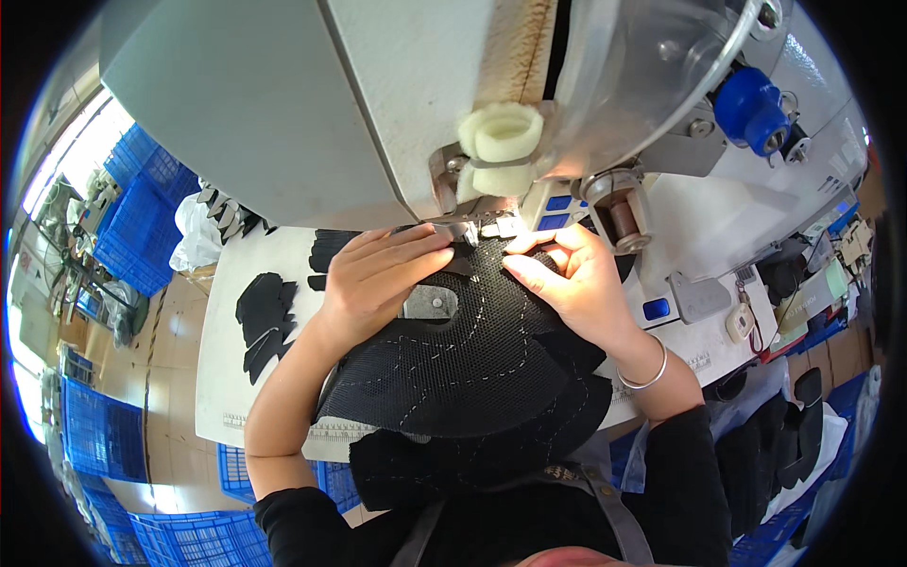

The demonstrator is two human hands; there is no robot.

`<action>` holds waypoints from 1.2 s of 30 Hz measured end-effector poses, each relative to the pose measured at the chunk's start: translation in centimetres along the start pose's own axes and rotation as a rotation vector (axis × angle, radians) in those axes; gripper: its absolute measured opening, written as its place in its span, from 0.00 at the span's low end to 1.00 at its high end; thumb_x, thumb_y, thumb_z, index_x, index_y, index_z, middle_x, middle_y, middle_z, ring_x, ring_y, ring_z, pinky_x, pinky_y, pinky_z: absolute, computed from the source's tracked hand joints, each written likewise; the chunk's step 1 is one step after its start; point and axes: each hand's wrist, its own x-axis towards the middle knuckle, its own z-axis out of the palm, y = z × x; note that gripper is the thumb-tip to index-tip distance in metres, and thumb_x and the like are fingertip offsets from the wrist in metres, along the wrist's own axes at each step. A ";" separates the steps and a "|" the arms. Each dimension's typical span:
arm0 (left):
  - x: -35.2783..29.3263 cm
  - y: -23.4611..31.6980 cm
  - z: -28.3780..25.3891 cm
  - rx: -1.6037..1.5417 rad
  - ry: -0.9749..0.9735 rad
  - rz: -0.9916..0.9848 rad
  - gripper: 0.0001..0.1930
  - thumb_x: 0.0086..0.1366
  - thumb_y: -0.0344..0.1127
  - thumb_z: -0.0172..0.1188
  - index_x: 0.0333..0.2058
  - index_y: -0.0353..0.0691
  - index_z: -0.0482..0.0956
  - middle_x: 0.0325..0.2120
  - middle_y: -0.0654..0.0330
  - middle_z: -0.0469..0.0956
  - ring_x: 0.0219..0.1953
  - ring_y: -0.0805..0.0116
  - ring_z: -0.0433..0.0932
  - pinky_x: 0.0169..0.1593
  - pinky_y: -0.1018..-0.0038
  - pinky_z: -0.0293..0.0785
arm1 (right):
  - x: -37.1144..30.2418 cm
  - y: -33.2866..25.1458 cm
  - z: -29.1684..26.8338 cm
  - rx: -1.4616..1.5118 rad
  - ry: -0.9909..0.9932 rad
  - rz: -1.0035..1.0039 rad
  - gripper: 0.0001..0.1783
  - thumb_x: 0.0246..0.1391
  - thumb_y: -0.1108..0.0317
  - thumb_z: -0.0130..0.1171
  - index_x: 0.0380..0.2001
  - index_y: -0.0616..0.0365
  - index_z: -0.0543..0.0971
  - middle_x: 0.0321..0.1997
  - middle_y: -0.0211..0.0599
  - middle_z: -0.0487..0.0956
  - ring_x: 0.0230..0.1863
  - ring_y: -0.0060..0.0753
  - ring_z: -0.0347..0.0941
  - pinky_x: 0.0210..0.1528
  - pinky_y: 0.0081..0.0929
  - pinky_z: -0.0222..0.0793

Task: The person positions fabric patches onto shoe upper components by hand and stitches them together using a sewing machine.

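Currently, the left hand (370, 285) lies flat on the black mesh fabric (449, 373), fingers extended; the right hand (578, 288) pinches its far right portion near the sewing machine (255, 113).

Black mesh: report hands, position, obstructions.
Left hand flat, right hand curled, both at black mesh. Far end at sewing machine. Loose black pieces lie left; nothing visibly blocking.

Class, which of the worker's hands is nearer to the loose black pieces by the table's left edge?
Left. The left hand is to the right of the black pieces; the right hand is farther right, across the black mesh.
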 end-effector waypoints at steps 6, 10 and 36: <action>3.1 5.0 -2.5 0.390 -0.192 0.150 0.18 0.45 0.28 0.58 0.39 0.31 0.79 0.40 0.52 0.80 0.43 0.59 0.79 0.51 0.68 0.74 | -3.7 -4.1 0.5 -1.199 0.138 -0.715 0.25 0.27 0.68 0.71 0.36 0.60 0.79 0.46 0.39 0.73 0.43 0.44 0.71 0.44 0.40 0.62; 4.1 6.9 -3.7 0.366 -0.251 0.018 0.14 0.49 0.29 0.59 0.36 0.29 0.78 0.38 0.51 0.79 0.40 0.58 0.79 0.49 0.67 0.74 | -1.2 -1.2 2.9 -1.319 0.017 -0.768 0.18 0.34 0.71 0.65 0.32 0.55 0.72 0.39 0.34 0.73 0.39 0.40 0.68 0.45 0.37 0.62; -0.5 7.4 -3.5 -0.464 -0.283 -0.815 0.36 0.58 0.35 0.68 0.63 0.38 0.62 0.14 0.64 0.59 0.17 0.77 0.55 0.23 0.80 0.58 | 1.2 1.3 -1.9 -0.753 0.149 -0.609 0.14 0.36 0.84 0.58 0.28 0.54 0.82 0.35 0.31 0.77 0.37 0.31 0.70 0.39 0.28 0.66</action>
